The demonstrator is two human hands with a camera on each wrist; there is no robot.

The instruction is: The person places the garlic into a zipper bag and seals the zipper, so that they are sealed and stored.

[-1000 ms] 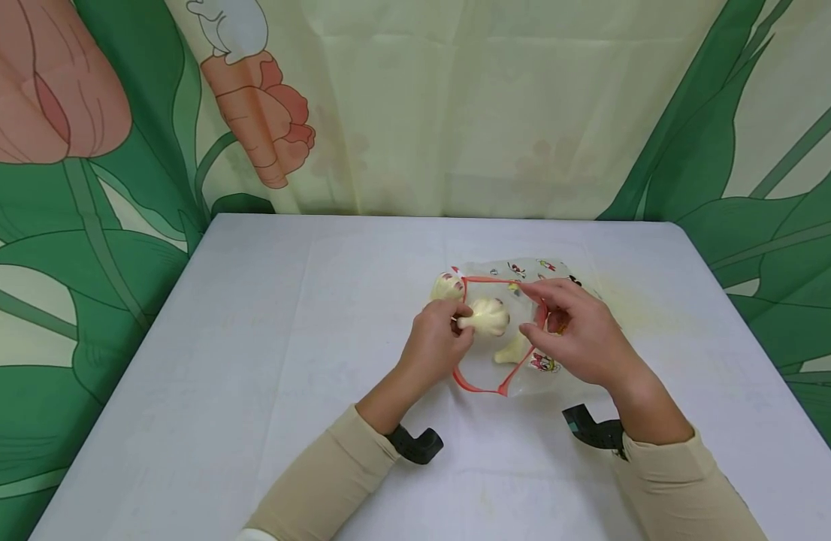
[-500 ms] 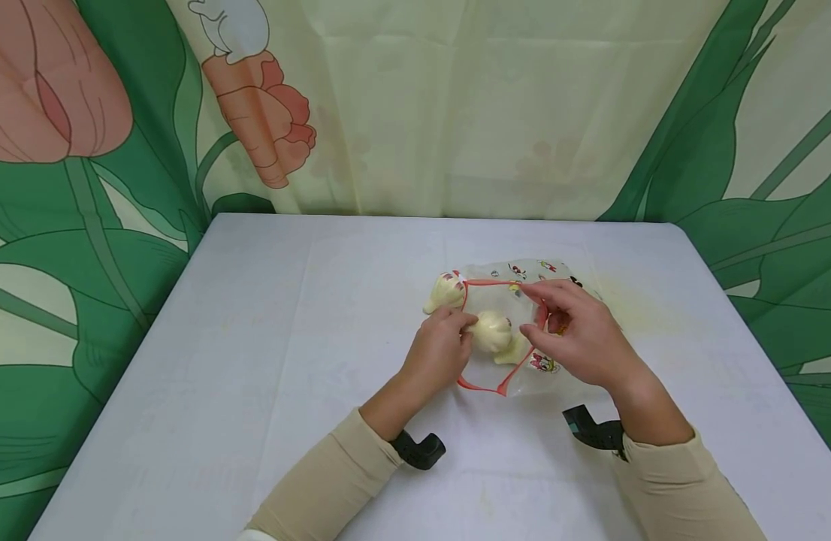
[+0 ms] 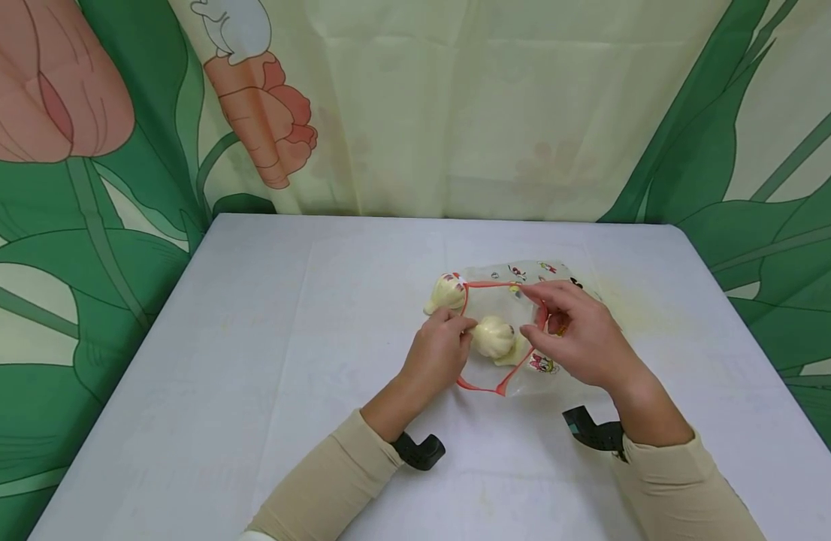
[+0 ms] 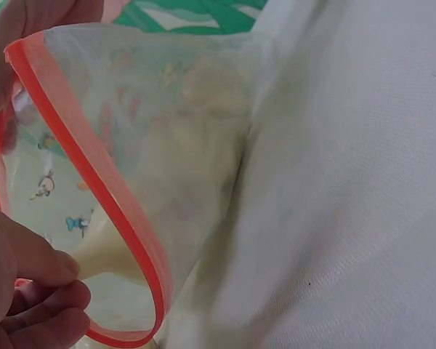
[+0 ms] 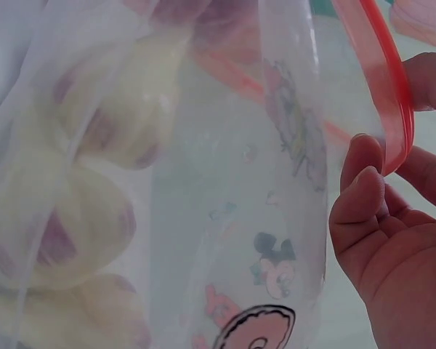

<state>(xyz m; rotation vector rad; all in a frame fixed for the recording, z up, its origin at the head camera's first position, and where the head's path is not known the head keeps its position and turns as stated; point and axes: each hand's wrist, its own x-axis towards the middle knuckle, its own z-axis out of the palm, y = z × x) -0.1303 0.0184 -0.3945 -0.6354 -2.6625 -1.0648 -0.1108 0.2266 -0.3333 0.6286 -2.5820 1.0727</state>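
Note:
My left hand [image 3: 437, 347] pinches the stem of a pale garlic bulb [image 3: 494, 337] at the mouth of a clear zip-top plastic bag [image 3: 517, 272] with cartoon prints. In the left wrist view, the thumb and fingers close on the garlic's stem just inside the red rim [image 4: 94, 171]. My right hand [image 3: 581, 330] holds the far side of that rim with curled fingers, its thumb and index finger spread apart. Another garlic bulb [image 3: 508, 357] lies lower in the bag, partly covered. Through the plastic, the right wrist view shows several purple-marked garlic bulbs [image 5: 58, 225].
One more garlic bulb [image 3: 445, 293] lies just left of the bag's mouth, behind my left hand. A white cloth covers the table [image 3: 307, 338]. Behind its far edge hangs a curtain [image 3: 456, 113] printed with plants and a carrot.
My left hand has moved slightly right, tipping the garlic bulb from sideways to further inside the bag's mouth. The bulb on the left shows more now. My right hand stays nearly still.

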